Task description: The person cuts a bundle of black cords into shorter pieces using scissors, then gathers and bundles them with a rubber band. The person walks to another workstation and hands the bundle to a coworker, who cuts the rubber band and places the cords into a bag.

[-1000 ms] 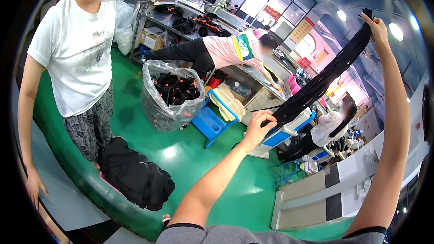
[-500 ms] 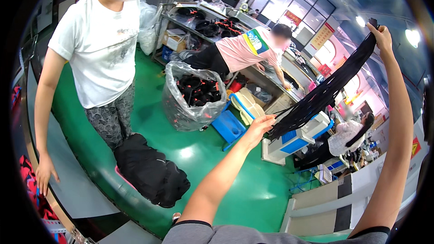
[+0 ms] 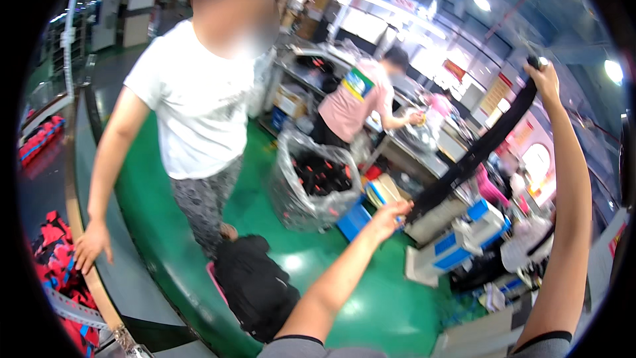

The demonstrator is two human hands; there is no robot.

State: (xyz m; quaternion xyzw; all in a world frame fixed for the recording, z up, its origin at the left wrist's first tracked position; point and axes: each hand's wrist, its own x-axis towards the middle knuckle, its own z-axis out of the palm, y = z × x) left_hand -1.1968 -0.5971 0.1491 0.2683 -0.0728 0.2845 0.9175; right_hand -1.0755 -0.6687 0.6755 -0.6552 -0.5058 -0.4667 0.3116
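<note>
A bundle of long, thin black cords (image 3: 490, 139) stretches slantwise between my raised hands. My right hand (image 3: 546, 82), high on the right, is closed round its upper end. Lower down, near the middle of the view, my left hand (image 3: 391, 217) pinches the other end between fingers and thumb. The strands lie close together in one narrow band, slightly blurred by motion. Whether they are cords or narrow straps I cannot make out.
A person in a white shirt (image 3: 195, 106) stands at left beside black cloth (image 3: 255, 285) on the floor. A clear bag of black and red pieces (image 3: 318, 179) stands mid-floor. A person in pink (image 3: 351, 103) works behind it. A white-and-blue machine (image 3: 457, 242) stands below the bundle.
The cords, loosely spread before, now lie in a tighter, narrower band. My view has shifted, moving the surroundings right and down. The person in pink has straightened up from leaning over the bench.
</note>
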